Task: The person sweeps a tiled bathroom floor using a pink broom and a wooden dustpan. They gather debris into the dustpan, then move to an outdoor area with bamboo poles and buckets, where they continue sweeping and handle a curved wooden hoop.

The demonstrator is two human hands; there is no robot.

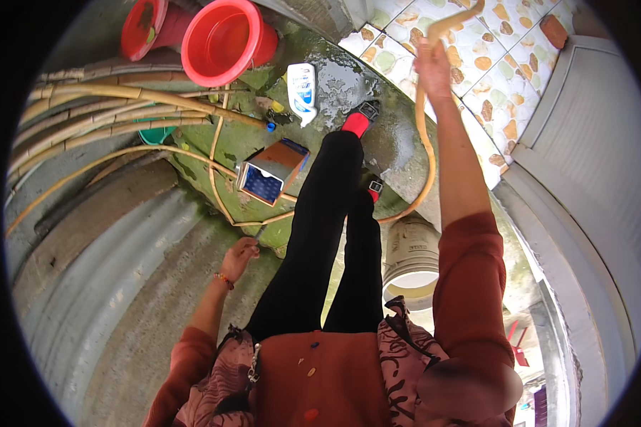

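Observation:
My right hand (434, 72) is closed round a tan hose (427, 155), stretched out over the pebble-patterned tiles at the upper right. The hose curves down and passes behind my legs. At the lower left, my left hand (240, 258) has its fingers curled, with a small dark thin thing (260, 231) just beyond the fingertips; whether it is held is unclear. A white bottle with a blue label (301, 91) lies on the wet concrete beyond my feet. An open box with a blue patterned inside (267, 179) lies left of my legs.
Two red plastic buckets (221, 42) are at the upper left, one tilted. Bamboo poles (133, 96) reach in from the left, near a green container (156, 135). A large plastic bucket (412, 251) lies right of my legs. A broken brick (554, 31) rests on the tiles beside a pale door (593, 117).

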